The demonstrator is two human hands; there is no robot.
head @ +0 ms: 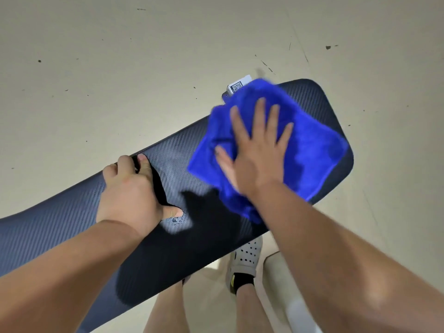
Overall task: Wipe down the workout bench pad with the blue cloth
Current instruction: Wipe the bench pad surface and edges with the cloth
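The dark textured bench pad (60, 227) runs from lower left to upper right across the view. A bright blue cloth (310, 145) lies crumpled on its right end. My right hand (257, 147) presses flat on the cloth with fingers spread; both are motion-blurred. My left hand (131, 193) rests on the pad's far edge near the middle, fingers curled over the edge and thumb on top. A few water drops (177, 221) glisten on the pad beside that thumb.
Beige speckled floor (144, 68) surrounds the bench. A white tag with a QR code (237, 86) pokes out behind the pad's far end. Below the pad I see my legs and a white perforated shoe (247, 258), plus a pale bench foot (300, 311) at the bottom right.
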